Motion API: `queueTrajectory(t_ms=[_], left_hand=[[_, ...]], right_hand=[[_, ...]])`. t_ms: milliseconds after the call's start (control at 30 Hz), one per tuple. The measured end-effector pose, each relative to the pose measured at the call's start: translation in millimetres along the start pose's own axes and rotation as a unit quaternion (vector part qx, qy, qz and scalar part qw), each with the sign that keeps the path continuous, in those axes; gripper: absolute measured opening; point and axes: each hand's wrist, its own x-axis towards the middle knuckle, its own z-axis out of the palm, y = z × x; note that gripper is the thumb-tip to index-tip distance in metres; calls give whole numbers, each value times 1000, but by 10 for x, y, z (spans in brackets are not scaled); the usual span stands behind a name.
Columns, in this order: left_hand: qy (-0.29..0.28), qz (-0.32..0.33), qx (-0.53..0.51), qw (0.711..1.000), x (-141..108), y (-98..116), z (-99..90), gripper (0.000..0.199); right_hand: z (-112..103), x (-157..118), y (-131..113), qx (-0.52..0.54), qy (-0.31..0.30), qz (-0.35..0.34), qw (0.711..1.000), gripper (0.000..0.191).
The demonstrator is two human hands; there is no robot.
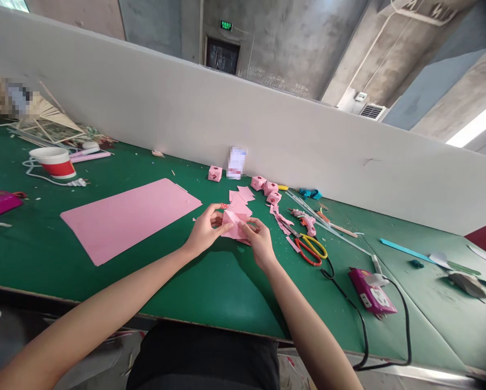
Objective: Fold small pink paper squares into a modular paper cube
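Observation:
Between my two hands is a creased piece of pink paper (234, 218), held a little above the green table. My left hand (205, 226) pinches its left side with thumb and fingers. On the right side, my right hand (258, 238) grips it the same way. Just beyond my fingers lie several loose pink paper squares (243, 195), partly overlapping. Farther back sit several folded pink paper boxes with dark openings; one box (215, 173) stands apart on the left, and another box (258, 183) is in the group on the right.
A large pink sheet (131, 219) lies left of my hands. To the right are scissors (311, 249), pink scraps (283, 223), a glue gun (307, 221) and a purple power strip (373, 292) with a black cord. A paper cup (56, 162) stands far left; a white partition (178, 108) borders the table's back.

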Motion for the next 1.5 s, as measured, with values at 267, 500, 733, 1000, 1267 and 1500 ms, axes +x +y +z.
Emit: queueTrajectory(t_ms=[267,500,733,1000,1267,1500], left_hand=[[35,-34,-4,999,17,-6,-12,57],[-6,-63,5,998,-25,-77,44,71],[29,-16,92,995,1,-103,8,57],[53,152,238,958,-57,-47,55,41],[70,212,266,938,-65,-24,8,34],[37,169,281,944,-72,-18,15,38]], right_hand=[[-11,2,0,-92,88,-105,986,40],[67,-44,55,-198,124,-162,959,28],[139,-38,187,-213,90,-158,960,27],[148,-28,167,-212,97,-145,962,25],[136,-43,169,-228,65,-154,959,30],[112,-60,129,-302,27,-185,935,22]])
